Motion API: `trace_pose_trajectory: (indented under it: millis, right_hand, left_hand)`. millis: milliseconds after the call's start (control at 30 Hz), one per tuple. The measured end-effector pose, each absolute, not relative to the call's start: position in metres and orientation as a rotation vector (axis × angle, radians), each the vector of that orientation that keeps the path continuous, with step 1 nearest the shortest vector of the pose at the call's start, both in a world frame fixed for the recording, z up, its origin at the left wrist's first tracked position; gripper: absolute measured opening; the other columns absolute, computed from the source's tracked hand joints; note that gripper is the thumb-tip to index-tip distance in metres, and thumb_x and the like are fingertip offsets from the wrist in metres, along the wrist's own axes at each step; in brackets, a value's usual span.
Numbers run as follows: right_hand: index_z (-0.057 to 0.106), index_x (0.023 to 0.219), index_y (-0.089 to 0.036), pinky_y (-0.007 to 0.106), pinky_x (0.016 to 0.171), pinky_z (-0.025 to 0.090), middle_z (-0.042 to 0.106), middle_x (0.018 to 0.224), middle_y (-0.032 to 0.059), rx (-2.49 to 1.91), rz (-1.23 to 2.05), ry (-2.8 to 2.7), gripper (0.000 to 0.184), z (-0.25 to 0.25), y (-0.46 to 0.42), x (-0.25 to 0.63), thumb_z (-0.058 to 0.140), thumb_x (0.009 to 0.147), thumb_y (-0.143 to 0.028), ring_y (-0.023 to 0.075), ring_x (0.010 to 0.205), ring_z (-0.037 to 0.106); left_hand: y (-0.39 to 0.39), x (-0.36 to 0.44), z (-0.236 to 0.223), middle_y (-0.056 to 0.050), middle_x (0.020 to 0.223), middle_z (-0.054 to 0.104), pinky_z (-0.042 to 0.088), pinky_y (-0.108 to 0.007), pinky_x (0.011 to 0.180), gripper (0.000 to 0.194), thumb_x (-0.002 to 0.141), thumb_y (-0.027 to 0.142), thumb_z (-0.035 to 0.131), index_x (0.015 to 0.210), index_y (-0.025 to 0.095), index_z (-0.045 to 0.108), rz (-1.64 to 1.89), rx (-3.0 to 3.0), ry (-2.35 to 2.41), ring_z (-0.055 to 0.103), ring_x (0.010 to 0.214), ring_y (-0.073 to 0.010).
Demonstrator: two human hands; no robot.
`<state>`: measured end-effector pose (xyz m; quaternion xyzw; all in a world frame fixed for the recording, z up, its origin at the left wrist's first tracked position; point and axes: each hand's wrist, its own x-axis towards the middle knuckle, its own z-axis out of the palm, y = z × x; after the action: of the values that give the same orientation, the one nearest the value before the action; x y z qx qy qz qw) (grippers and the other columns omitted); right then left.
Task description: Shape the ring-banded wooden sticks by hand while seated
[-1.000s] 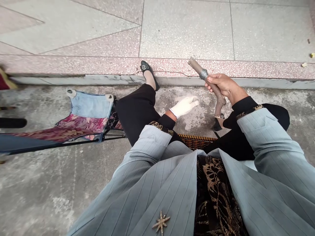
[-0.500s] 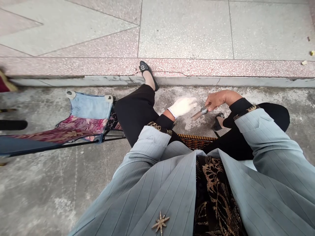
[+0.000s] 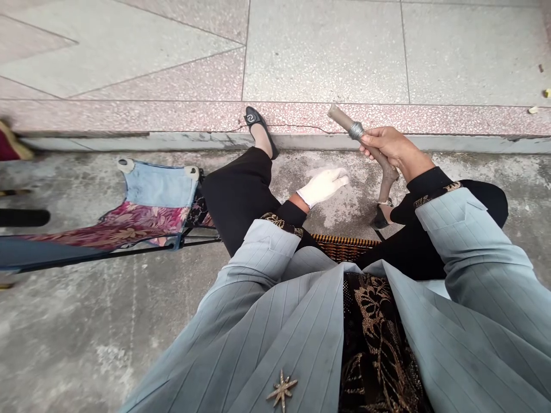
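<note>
In the head view my right hand [image 3: 390, 150] grips a crooked wooden stick [image 3: 342, 119], thumb and fingers closed around its middle. A band of metal wire [image 3: 356, 131] is wound around the stick just beyond my fingertips. Its straight end points up and left over the step edge; the other part bends down below my hand toward my shoe. My left hand [image 3: 323, 184], in a white glove, is held lower and to the left, apart from the stick. Its fingers are loosely stretched with a slight bend, and no object shows in them.
A low step edge [image 3: 189, 141] runs across in front of me, with terrazzo paving [image 3: 322, 51] above it. To my left stands a folding chair [image 3: 159, 186] with patterned fabric. The edge of a woven wicker seat [image 3: 346, 248] shows between my legs.
My right hand has swung the stick upward, so its wire-wound end now points up and left instead of down beside the glove. My left hand has barely moved.
</note>
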<state>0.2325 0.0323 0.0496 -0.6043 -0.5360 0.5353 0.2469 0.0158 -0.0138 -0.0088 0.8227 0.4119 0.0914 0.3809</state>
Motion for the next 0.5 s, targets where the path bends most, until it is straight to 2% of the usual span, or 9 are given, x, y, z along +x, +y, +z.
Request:
trace_pose_trajectory:
  millis: [133, 233, 367, 500]
  right_hand:
    - [0.071, 0.108, -0.014, 0.032, 0.071, 0.046, 0.069, 0.098, 0.0112, -2.073, 1.076, -2.113, 0.030, 0.039, 0.031, 0.223, 0.068, 0.086, -0.033, 0.0221, 0.085, 0.062]
    - [0.072, 0.111, -0.012, 0.034, 0.071, 0.042, 0.069, 0.106, 0.0160, -2.119, 0.947, -2.674, 0.030, 0.040, 0.026, 0.216, 0.063, 0.088, -0.030, 0.0268, 0.090, 0.063]
    - [0.074, 0.101, -0.015, 0.033, 0.067, 0.039, 0.071, 0.102, 0.0144, -1.845, 1.232, -3.054, 0.024, 0.041, 0.020, 0.217, 0.063, 0.088, -0.030, 0.0254, 0.086, 0.063]
    - [0.075, 0.104, -0.016, 0.031, 0.068, 0.040, 0.071, 0.083, 0.0083, -1.631, 1.778, -2.936, 0.028, 0.039, 0.021, 0.223, 0.064, 0.088, -0.035, 0.0191, 0.072, 0.061]
  left_hand:
    - [-0.017, 0.018, -0.010, -0.008, 0.100, 0.070, 0.045, -0.032, 0.082, 0.037, 0.100, 0.039, 0.036, 0.109, 0.017, 0.064, -0.026, 2.329, 1.089, 0.064, 0.092, -0.0226]
    - [-0.020, 0.018, -0.011, -0.007, 0.101, 0.072, 0.045, -0.032, 0.080, 0.038, 0.100, 0.040, 0.036, 0.115, 0.020, 0.064, -0.137, 2.420, 1.100, 0.066, 0.091, -0.0227]
    - [-0.020, 0.016, -0.010, -0.007, 0.103, 0.072, 0.046, -0.030, 0.082, 0.038, 0.100, 0.039, 0.037, 0.119, 0.020, 0.064, -0.123, 2.454, 1.087, 0.066, 0.094, -0.0210]
    - [-0.015, 0.010, -0.008, -0.007, 0.109, 0.071, 0.046, -0.031, 0.084, 0.039, 0.100, 0.039, 0.036, 0.120, 0.020, 0.064, -0.044, 2.433, 1.097, 0.065, 0.099, -0.0218]
